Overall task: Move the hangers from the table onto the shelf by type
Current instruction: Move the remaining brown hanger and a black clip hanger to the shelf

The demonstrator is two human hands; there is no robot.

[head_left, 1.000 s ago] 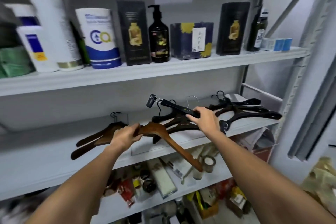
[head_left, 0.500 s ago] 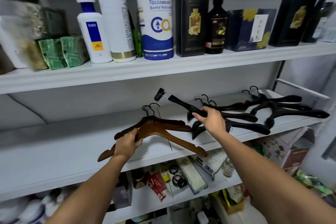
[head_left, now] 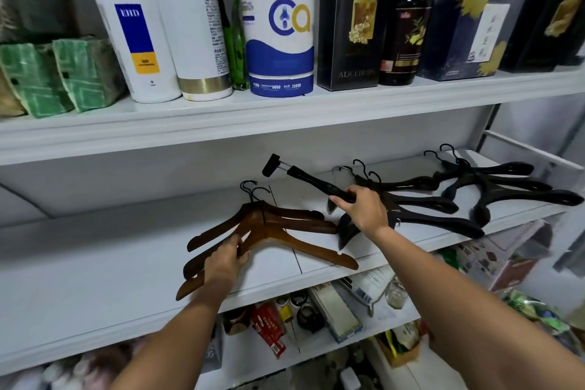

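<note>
Overhead first: upper shelf (head_left: 221, 123) packed along its front edge. Green packs (head_left: 57, 76) at far left, then white pump bottle (head_left: 136, 41), tall white bottle (head_left: 196, 25), blue-and-white canister (head_left: 281, 25), black box (head_left: 351, 19), dark pump bottle (head_left: 405, 28), navy box (head_left: 465, 35) toward the right. Underside of that board low over the working gap.

Below, on middle shelf (head_left: 95, 263): brown wooden hangers (head_left: 278, 231) stacked at centre, hooks toward the back wall, lowest arms jutting past the front lip at both ends. Left hand (head_left: 226, 263) curled round a left arm of the stack; which hanger exactly, hard to tell.

Right hand (head_left: 364, 212) gripping black clip hanger (head_left: 310, 180) on its bar. Held off the board, tilted, clip end raised toward upper left, above the gap between the wooden stack and the black ones.

Black hangers (head_left: 421, 199) heaped just right of and behind that hand, overlapping one another. Second black heap (head_left: 506, 190) further right, close to the white end rail, one arm overhanging the front edge.

Open room: wide bare board left of the wooden stack; narrow strip between wooden stack and black heap, partly beneath the raised bar. Board seam running front to back through that strip.

Lower shelf (head_left: 240, 355) under the forearms crowded with boxes, tape rolls, a glass jar.
</note>
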